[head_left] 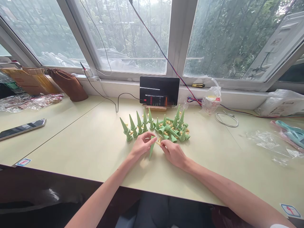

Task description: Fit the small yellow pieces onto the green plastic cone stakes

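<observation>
My left hand (143,143) is closed around a green plastic watering spike (151,149), its pointed end aimed down at the table. Close to its right, my right hand (173,152) pinches a small yellow valve piece (159,141) beside the spike. Whether the two parts touch is hard to make out. Behind the left hand, several green spikes (139,119) with yellow pieces stand upright in a row. A heap of loose green spikes and yellow pieces (171,129) lies just beyond the right hand, some standing and others on their sides.
A dark tablet (159,88) leans by the window sill, with a cable running left. Left are a phone (22,129) and a brown pouch (67,84). Right are a bagged cup (211,100), a coiled white cable (226,119), clear plastic wrapping (266,142) and teal-handled scissors (289,129).
</observation>
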`<action>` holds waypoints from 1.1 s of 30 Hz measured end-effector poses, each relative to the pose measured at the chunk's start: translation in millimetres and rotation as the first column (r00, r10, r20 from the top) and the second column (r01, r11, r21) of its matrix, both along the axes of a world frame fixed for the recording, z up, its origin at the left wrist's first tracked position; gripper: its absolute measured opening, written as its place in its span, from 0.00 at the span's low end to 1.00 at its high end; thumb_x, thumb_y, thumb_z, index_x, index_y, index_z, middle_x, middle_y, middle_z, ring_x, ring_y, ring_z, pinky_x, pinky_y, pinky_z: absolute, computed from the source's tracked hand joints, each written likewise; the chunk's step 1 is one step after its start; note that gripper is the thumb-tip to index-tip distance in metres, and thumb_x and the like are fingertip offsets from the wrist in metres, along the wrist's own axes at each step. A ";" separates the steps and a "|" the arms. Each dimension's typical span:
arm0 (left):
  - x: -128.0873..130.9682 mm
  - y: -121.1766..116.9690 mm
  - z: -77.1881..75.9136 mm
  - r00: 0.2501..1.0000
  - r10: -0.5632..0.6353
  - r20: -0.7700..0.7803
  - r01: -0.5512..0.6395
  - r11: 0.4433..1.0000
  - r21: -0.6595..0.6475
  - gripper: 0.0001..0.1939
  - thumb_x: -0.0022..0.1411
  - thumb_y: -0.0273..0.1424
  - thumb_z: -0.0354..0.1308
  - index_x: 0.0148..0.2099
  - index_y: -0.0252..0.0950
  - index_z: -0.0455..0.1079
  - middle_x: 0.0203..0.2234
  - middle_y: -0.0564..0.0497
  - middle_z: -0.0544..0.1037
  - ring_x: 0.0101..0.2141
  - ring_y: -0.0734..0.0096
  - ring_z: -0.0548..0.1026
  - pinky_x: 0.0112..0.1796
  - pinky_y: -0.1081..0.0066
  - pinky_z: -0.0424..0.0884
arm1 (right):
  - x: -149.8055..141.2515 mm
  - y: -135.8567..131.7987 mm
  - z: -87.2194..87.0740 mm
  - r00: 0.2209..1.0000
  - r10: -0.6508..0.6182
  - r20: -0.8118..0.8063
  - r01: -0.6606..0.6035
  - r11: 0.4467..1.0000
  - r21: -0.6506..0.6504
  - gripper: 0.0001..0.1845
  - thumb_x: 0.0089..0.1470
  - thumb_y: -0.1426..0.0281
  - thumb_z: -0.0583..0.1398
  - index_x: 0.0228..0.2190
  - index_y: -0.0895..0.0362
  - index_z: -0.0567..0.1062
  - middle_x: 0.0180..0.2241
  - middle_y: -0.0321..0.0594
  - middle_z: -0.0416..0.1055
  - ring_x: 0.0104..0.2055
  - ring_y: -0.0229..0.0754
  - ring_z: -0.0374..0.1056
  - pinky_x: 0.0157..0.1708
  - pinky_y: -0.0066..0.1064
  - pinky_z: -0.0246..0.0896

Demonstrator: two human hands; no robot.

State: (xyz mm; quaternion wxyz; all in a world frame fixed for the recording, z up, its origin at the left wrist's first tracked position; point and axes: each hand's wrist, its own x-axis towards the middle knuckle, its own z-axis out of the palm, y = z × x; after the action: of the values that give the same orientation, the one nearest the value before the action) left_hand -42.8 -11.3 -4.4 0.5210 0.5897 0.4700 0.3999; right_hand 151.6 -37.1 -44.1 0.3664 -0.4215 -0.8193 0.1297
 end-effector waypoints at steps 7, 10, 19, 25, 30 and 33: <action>-0.7 -0.1 -1.3 1.000 -0.008 -0.007 0.008 1.000 0.005 0.16 0.59 0.45 0.64 0.41 0.38 0.71 0.25 0.56 0.65 0.18 0.82 0.60 0.17 0.78 0.55 | -0.5 -0.3 2.4 0.999 0.006 -0.051 -0.006 1.000 -0.007 0.11 0.68 0.69 0.49 0.38 0.57 0.70 0.35 0.42 0.75 0.30 0.38 0.69 0.30 0.27 0.59; -1.0 -0.1 -2.2 1.000 -0.013 -0.025 0.014 1.000 0.016 0.16 0.59 0.45 0.63 0.41 0.39 0.71 0.24 0.56 0.65 0.18 0.81 0.60 0.17 0.78 0.57 | -0.3 -0.3 3.0 0.998 0.012 -0.065 -0.013 1.000 -0.021 0.11 0.68 0.69 0.49 0.38 0.57 0.70 0.35 0.41 0.75 0.30 0.38 0.69 0.30 0.27 0.59; -2.1 0.2 -3.0 0.997 -0.058 -0.052 0.059 0.998 0.026 0.16 0.59 0.45 0.63 0.42 0.38 0.71 0.22 0.57 0.65 0.18 0.79 0.62 0.17 0.78 0.57 | 0.8 -0.6 4.1 0.996 0.026 -0.084 -0.032 0.997 -0.076 0.13 0.68 0.68 0.48 0.36 0.57 0.70 0.30 0.39 0.72 0.28 0.37 0.66 0.29 0.27 0.59; -1.4 -1.9 0.8 0.994 -0.081 -0.071 0.084 0.996 0.034 0.16 0.58 0.45 0.63 0.40 0.38 0.70 0.20 0.58 0.64 0.17 0.79 0.60 0.17 0.77 0.55 | 0.3 -1.1 6.6 0.996 0.029 -0.080 -0.036 0.995 -0.091 0.14 0.67 0.69 0.47 0.34 0.56 0.70 0.27 0.37 0.71 0.24 0.36 0.62 0.26 0.26 0.57; -1.5 -3.0 2.6 0.994 -0.078 -0.075 0.080 0.996 0.028 0.17 0.57 0.46 0.63 0.40 0.38 0.70 0.18 0.59 0.61 0.16 0.78 0.60 0.17 0.77 0.54 | -1.4 -0.2 5.0 0.997 0.019 -0.072 -0.025 0.995 -0.093 0.15 0.67 0.68 0.47 0.32 0.56 0.70 0.25 0.36 0.69 0.23 0.36 0.62 0.25 0.26 0.57; -2.4 -2.0 1.4 0.996 -0.066 -0.066 0.068 0.998 0.020 0.17 0.58 0.46 0.63 0.40 0.38 0.70 0.18 0.59 0.62 0.16 0.79 0.59 0.17 0.77 0.55 | -2.5 -0.2 4.4 0.997 0.003 -0.083 -0.011 0.996 -0.091 0.14 0.67 0.68 0.48 0.34 0.56 0.70 0.27 0.37 0.71 0.25 0.37 0.64 0.27 0.26 0.58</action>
State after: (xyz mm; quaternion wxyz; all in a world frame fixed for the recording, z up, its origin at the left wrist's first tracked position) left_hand -45.2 -13.3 -3.1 0.5119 0.6236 0.4623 0.3678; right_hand 149.1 -37.3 -39.7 0.3801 -0.4292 -0.7980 0.1858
